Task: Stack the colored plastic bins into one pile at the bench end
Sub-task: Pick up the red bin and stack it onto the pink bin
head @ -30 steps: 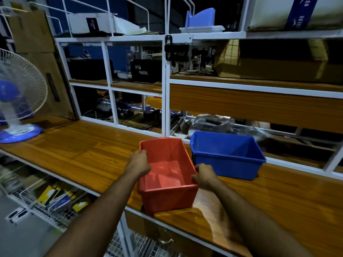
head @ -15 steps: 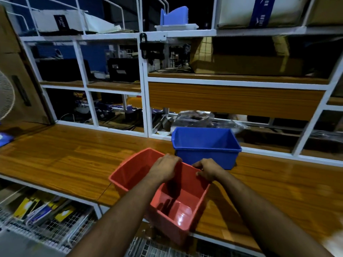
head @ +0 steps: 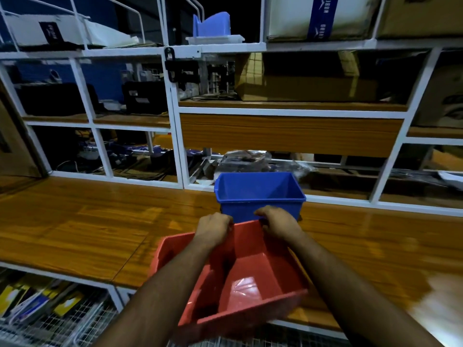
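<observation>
A red plastic bin [head: 250, 279] is lifted off the wooden bench [head: 75, 226] and tilted, its open side toward me. My left hand [head: 213, 227] and my right hand [head: 278, 221] both grip its far rim, close together. Just beyond them an empty blue bin [head: 258, 191] stands upright on the bench against the white shelf frame. The red bin's far rim sits level with the blue bin's near wall.
A white metal shelf frame [head: 179, 146] rises behind the bench, holding cardboard boxes [head: 308, 86], dark cases and plastic-wrapped items [head: 245, 159]. A lighter blue bin [head: 213, 21] sits on the top shelf. Below the bench front, a wire rack [head: 50, 311] holds packets.
The red bin came up off the bench and tipped toward me. My hands shifted from its two sides to its far rim. The view swung right; the fan left the frame.
</observation>
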The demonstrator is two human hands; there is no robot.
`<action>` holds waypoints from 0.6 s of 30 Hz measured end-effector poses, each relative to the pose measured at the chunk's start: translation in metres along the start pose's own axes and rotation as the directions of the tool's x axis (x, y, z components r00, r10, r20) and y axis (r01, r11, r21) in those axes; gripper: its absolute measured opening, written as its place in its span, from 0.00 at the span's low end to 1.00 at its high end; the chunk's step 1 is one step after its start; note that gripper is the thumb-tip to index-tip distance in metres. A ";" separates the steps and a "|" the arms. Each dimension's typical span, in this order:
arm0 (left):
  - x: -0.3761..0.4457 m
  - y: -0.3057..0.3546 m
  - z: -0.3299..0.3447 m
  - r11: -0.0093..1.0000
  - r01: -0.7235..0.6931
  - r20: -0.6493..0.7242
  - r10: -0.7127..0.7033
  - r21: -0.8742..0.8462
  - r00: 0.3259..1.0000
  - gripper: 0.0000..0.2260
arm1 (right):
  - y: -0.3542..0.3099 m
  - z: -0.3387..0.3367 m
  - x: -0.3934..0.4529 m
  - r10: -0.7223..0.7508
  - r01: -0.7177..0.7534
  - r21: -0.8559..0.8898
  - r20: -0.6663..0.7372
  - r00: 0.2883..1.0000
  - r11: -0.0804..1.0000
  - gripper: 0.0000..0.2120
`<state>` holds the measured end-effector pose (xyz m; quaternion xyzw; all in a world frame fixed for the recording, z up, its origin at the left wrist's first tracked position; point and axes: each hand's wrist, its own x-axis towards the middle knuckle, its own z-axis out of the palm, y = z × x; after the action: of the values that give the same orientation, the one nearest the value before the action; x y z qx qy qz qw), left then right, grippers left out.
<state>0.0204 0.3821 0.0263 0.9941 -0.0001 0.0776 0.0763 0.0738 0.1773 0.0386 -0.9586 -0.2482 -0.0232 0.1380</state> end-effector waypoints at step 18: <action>-0.001 -0.006 0.014 0.586 0.462 0.217 -0.440 -0.666 0.871 0.05 | 0.044 -0.003 -0.050 0.569 -0.658 0.512 0.345 0.746 0.552 0.09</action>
<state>0.0214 0.3858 0.0111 0.8573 0.2213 0.0357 0.4634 0.0511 0.1160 0.0247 -0.8861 0.1000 0.1738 0.4178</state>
